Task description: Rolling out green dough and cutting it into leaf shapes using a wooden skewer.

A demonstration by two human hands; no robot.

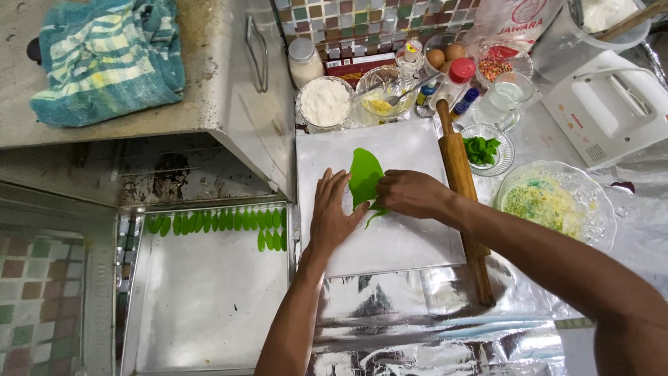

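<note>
Starting at the left of the frame, a metal tray (209, 306) holds a row of small green pieces (216, 221) along its upper edge. Just right of it, on the white board (390, 240) at centre, the left hand (332, 212) lies flat and open, fingers spread, gripping nothing — it only presses beside the green dough sheet (364, 175). The right hand (410, 193) has its grip closed in a pinch on the sheet's lower edge. Thin dough like this looks likely to tear or stretch if that pinch pulls while the rest sticks to the board. Further right, the rolling pin (459, 174) lies touching the forearm — a nudge could roll it toward the glass bowl of speckled mixture (550, 202) on the foil-covered desk (417, 327).
</note>
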